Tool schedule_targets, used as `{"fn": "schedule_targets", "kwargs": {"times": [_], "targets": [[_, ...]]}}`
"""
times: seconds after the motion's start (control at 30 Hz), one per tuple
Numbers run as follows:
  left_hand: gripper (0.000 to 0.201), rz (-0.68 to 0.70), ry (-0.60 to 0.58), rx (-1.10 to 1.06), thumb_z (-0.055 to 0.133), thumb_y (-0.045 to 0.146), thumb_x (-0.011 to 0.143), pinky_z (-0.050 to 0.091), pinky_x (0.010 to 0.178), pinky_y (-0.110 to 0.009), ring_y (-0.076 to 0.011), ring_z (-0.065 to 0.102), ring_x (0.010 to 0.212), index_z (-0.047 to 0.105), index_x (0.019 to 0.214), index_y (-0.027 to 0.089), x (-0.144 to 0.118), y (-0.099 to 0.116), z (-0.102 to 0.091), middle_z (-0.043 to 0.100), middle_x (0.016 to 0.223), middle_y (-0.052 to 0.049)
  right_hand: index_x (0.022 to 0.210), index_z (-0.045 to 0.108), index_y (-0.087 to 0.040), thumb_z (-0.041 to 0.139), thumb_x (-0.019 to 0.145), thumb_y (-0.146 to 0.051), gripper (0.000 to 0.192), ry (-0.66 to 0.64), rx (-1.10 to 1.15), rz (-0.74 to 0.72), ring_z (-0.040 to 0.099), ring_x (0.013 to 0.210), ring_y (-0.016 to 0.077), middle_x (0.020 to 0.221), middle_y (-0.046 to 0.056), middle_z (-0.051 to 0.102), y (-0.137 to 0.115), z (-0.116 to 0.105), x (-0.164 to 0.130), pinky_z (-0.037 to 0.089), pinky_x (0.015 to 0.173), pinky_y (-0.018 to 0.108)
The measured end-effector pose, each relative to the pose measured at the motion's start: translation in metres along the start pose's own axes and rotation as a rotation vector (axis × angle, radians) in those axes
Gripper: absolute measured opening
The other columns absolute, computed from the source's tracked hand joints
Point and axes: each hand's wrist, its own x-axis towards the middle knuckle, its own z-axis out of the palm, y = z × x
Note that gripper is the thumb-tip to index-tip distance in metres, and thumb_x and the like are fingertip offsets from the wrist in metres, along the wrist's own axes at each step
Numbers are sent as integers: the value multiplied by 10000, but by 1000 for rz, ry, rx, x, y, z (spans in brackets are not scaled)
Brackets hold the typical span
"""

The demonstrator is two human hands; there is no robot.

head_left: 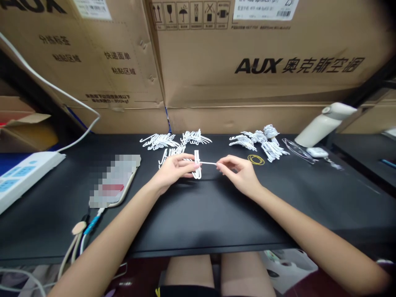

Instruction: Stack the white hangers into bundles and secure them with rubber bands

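Note:
My left hand (173, 171) grips a small stack of white plastic hooks (196, 165) above the black table (198, 214). My right hand (239, 173) pinches the end of a thin white band (208, 163) that stretches from the stack. Loose white hooks (173, 153) lie just behind my left hand. More piles of white hooks (161, 141) lie further back on the left, and bundled hooks (262, 142) lie at the back right. Yellow rubber bands (256, 159) rest beside my right hand.
A phone (114, 181) with a cable lies at the left. A white power strip (21, 175) sits at the far left edge. A white bottle (324, 123), glasses (297, 150) and a small white device (317, 152) lie at the right. Cardboard boxes (247, 62) line the back.

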Motion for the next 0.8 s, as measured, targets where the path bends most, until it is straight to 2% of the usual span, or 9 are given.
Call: {"fn": "schedule_targets", "kwargs": {"times": [0.2,0.3,0.4,0.47,0.53,0.57,0.6,0.7,0.8], "targets": [[531,-9,-91,26,794,398,626,540,815,-389,-275,665,970,635,1056,129,1,-2,-2,711,1007,-146,804,654,-191,577,839,-422,245,-11,-113,-70,604,700,183,788,66,651,-1,2,-1,521,675,322],[496,-11,-152,26,782,393,644,550,795,-384,-278,667,961,655,1041,124,3,-4,-3,711,998,-149,810,643,-176,552,847,-465,306,-18,9,34,591,611,155,689,43,635,4,2,1,515,612,294],[454,-37,-257,22,774,372,660,558,757,-351,-262,674,937,669,1033,135,2,-6,-3,714,992,-145,861,620,-159,475,873,-519,389,58,162,170,550,494,122,611,20,604,12,1,7,485,502,257],[422,-59,-326,27,764,363,676,557,746,-331,-247,677,919,677,1021,138,0,-6,-3,712,994,-147,868,612,-151,481,863,-524,396,92,167,213,535,473,113,622,23,609,18,2,14,465,463,243],[401,-68,-369,36,752,366,689,555,749,-328,-234,678,902,687,1013,139,-2,-6,-3,711,987,-143,860,622,-150,537,838,-482,344,26,84,208,557,509,121,673,37,636,20,9,25,461,469,238],[400,-66,-379,39,748,370,691,554,753,-331,-229,678,896,690,1017,144,-3,-6,-3,710,982,-136,861,632,-152,562,827,-442,300,-51,19,185,580,551,130,719,47,656,20,14,32,469,494,241],[406,-63,-390,42,747,371,690,553,757,-335,-225,677,891,692,1025,149,-4,-6,-4,708,977,-129,859,646,-155,578,821,-390,248,-130,-58,137,602,599,137,771,54,671,19,21,39,478,538,248],[437,-66,-416,35,754,372,677,548,766,-354,-217,678,859,689,1050,153,-4,-8,-6,703,954,-118,858,679,-140,591,793,-248,154,-214,-266,-34,598,636,125,907,77,679,14,45,63,472,633,266],[407,-69,-410,27,746,379,683,542,768,-352,-202,673,833,699,1012,143,-2,-9,-10,700,924,-117,792,700,-117,593,756,-176,127,-316,-309,-20,580,613,120,791,64,688,16,63,84,449,615,249]]}}
